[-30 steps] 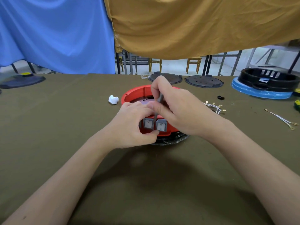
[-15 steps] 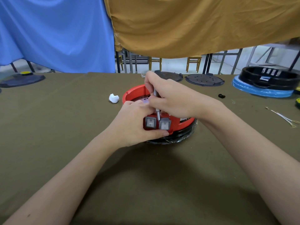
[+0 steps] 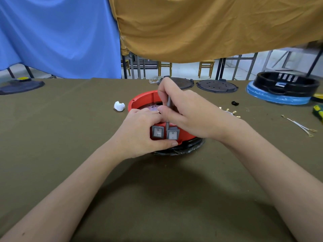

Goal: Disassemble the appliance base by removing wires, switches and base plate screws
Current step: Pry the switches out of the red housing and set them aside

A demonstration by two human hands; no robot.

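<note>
1. the table [image 3: 70, 137], under an olive cloth, carries all the work. i see it from the head camera, looking down over both forearms.
2. the red appliance base [image 3: 139, 102] sits in the middle of the table on a black ring wrapped in plastic film, open side up. i think it was put close to me so that both hands can reach its front wall.
3. my left hand [image 3: 139, 133] grips the front of the base, thumb curled under the switches. i judge it is there to steady the base against the push of the tool.
4. my right hand [image 3: 188, 116] is closed around a thin grey tool [image 3: 168, 103], held nearly upright.
5. the two grey rocker switches [image 3: 165, 133] sit side by side in the front wall. the tool tip goes down between them, probably to pry their clips.
6. small loose parts lie to the right: white wires [image 3: 300, 126] with terminals, well apart from the base.
</note>
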